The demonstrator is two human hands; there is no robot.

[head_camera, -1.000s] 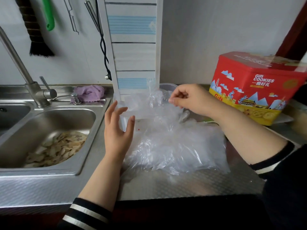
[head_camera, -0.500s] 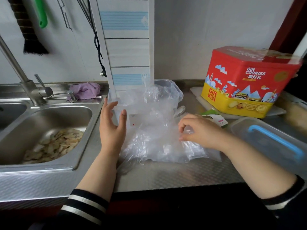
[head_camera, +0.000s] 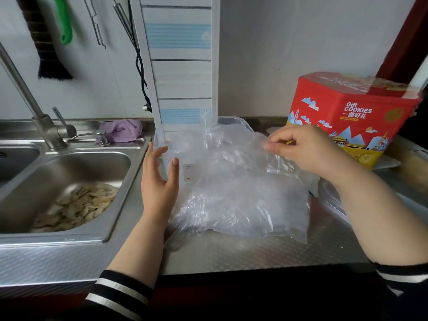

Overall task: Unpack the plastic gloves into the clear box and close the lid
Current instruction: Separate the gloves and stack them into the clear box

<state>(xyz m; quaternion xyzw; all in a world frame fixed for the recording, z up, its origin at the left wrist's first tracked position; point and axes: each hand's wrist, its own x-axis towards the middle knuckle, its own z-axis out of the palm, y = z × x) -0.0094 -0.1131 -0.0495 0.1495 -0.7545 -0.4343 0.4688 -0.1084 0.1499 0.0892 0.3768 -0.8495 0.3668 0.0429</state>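
A clear plastic bag of gloves (head_camera: 243, 205) lies on the steel counter in front of the clear box (head_camera: 234, 122), which stands behind it and is mostly hidden by loose film. My right hand (head_camera: 298, 149) pinches a thin plastic glove (head_camera: 231, 149) and holds it raised over the box. My left hand (head_camera: 157, 181) rests with straight fingers against the box's left side, thumb near a small white label (head_camera: 190, 172). The clear lid (head_camera: 333, 200) lies on the counter at the right, partly hidden by my right forearm.
A steel sink (head_camera: 69, 177) with pale peelings is on the left, with a tap (head_camera: 44, 126) and a purple cloth (head_camera: 122, 129) behind it. A red cookie tin (head_camera: 352, 112) stands at the back right. A white board (head_camera: 183, 66) leans against the wall behind the box.
My right hand has risen from the bag on the counter to above the box, with a glove pinched in it. My left hand stays at the box's side.
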